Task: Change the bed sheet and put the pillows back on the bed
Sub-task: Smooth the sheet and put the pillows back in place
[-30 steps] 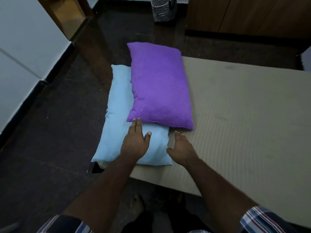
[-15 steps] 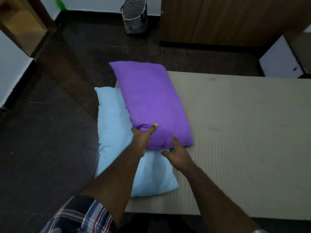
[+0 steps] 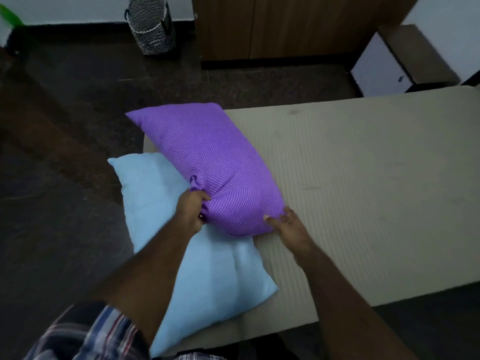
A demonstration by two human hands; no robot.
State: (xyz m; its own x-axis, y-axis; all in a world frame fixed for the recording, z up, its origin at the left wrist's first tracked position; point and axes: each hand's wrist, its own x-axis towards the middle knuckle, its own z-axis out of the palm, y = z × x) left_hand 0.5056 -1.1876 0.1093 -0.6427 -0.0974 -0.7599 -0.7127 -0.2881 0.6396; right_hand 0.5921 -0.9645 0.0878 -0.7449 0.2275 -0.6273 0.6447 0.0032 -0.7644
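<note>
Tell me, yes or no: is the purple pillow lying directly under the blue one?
No, the purple pillow lies on top of the blue pillow.

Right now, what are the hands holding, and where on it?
The purple pillow, by its near end. The left hand grips one near corner; the right hand touches the other.
</note>
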